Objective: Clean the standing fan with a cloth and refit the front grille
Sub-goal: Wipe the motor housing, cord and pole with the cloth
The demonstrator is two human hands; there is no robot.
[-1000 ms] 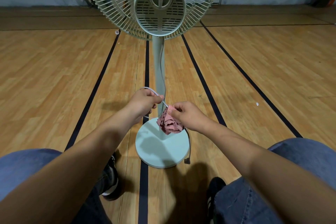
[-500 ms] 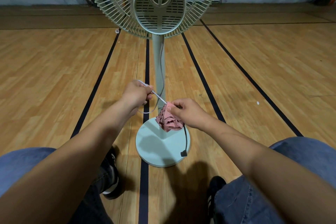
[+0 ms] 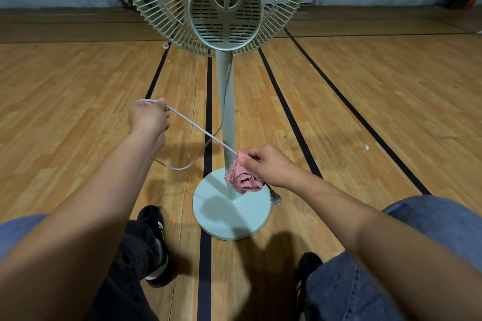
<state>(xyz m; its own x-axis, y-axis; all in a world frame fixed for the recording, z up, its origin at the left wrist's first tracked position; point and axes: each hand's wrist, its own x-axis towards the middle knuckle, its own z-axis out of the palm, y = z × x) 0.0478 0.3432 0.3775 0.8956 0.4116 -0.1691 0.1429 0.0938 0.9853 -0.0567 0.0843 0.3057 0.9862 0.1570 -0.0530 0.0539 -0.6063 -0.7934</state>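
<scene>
A pale green standing fan stands in front of me, seen from behind: motor housing (image 3: pixel 226 5), rear grille (image 3: pixel 154 5), pole (image 3: pixel 226 101) and round base (image 3: pixel 232 214). Its grey power cord (image 3: pixel 200 130) runs taut between my hands, with a slack loop hanging towards the floor. My left hand (image 3: pixel 148 116) grips the cord out to the left. My right hand (image 3: pixel 268 165) pinches a crumpled pink cloth (image 3: pixel 241 178) around the cord, close to the pole just above the base. The plug (image 3: pixel 275 198) dangles under my right hand.
Wooden floor with black lines (image 3: pixel 207 112) running away from me. My knees in blue jeans (image 3: pixel 430 221) and black shoes (image 3: pixel 154 219) flank the base. A small pale cap (image 3: pixel 165 45) lies on the floor at the left under the grille. A grey wall closes the back.
My left hand has pulled the cord away to the left and up, stretching it out of the cloth. The right hand with the cloth stayed near the pole, and the plug end rose closer to it.
</scene>
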